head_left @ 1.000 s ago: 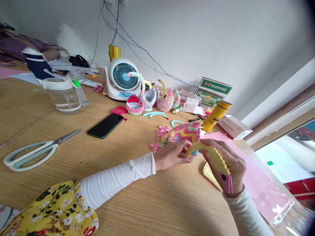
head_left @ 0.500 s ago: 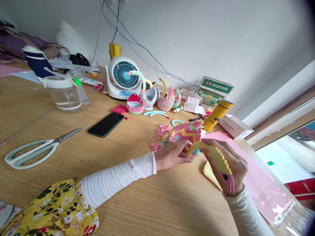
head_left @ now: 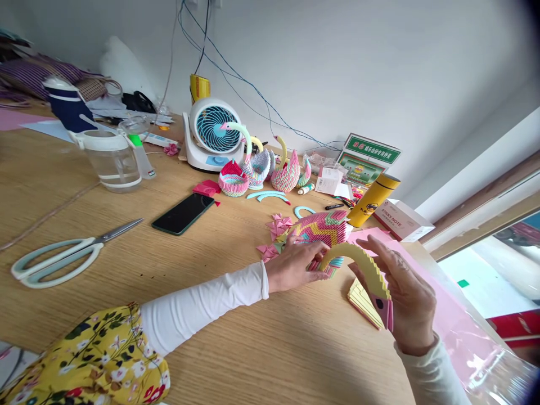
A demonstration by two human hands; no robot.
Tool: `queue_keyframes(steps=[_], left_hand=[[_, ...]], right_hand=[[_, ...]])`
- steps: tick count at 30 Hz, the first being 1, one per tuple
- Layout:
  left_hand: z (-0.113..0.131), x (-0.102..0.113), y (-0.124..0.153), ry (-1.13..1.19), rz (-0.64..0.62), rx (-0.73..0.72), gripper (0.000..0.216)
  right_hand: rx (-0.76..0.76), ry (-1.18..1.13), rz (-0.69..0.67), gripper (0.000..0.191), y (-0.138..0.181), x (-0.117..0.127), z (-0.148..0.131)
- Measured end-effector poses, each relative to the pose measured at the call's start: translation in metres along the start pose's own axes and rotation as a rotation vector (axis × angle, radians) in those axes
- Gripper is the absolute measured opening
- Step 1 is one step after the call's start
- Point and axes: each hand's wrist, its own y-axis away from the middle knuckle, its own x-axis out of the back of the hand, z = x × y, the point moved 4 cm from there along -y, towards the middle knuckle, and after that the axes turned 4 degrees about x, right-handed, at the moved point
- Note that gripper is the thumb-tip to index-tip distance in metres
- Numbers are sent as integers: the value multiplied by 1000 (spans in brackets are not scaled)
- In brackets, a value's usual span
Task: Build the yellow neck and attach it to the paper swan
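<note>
A 3D origami swan is held over the table. Its pink, yellow and blue paper body (head_left: 323, 229) is partly behind my left hand (head_left: 298, 261), whose fingers are closed around it at the base of the neck. From there the yellow neck (head_left: 356, 253) arches to the right and ends in a head with a black eye and pink beak. Close beside the neck, my right hand (head_left: 411, 301) has its fingers stretched out and loosened. Pink folded paper pieces (head_left: 279, 226) lie just left of the body. A stack of yellow paper strips (head_left: 363, 302) rests below the neck.
Scissors (head_left: 76, 256) and a phone (head_left: 184, 214) lie at left, near a water jug (head_left: 110, 160). Finished paper swans (head_left: 287, 175) stand before a fan (head_left: 217, 135). A yellow bottle (head_left: 373, 201), a sticky note box (head_left: 403, 220) and pink sheets (head_left: 447, 315) are on the right.
My right hand has loosened from the yellow neck and shifted slightly right, its fingers straighter. The swan's head has swung a little to the left. My left hand keeps its hold.
</note>
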Motion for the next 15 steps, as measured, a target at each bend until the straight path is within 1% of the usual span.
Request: queue_keyframes(steps=[3, 6, 11, 13, 15], left_hand=[[-3, -1, -1, -12, 3, 19, 43], [2, 4, -1, -7, 25, 12, 50], [24, 26, -1, -29, 110, -54, 52], [36, 34, 0, -70, 154, -108, 49], [47, 40, 1, -108, 184, -182, 47]], right_hand=[[-60, -37, -4, 56, 8, 7, 1], [-121, -53, 57, 51, 13, 13, 2], [-284, -157, 232, 20, 17, 19, 1], [-322, -244, 269, 15, 16, 21, -7], [-324, -325, 270, 18, 11, 22, -18]])
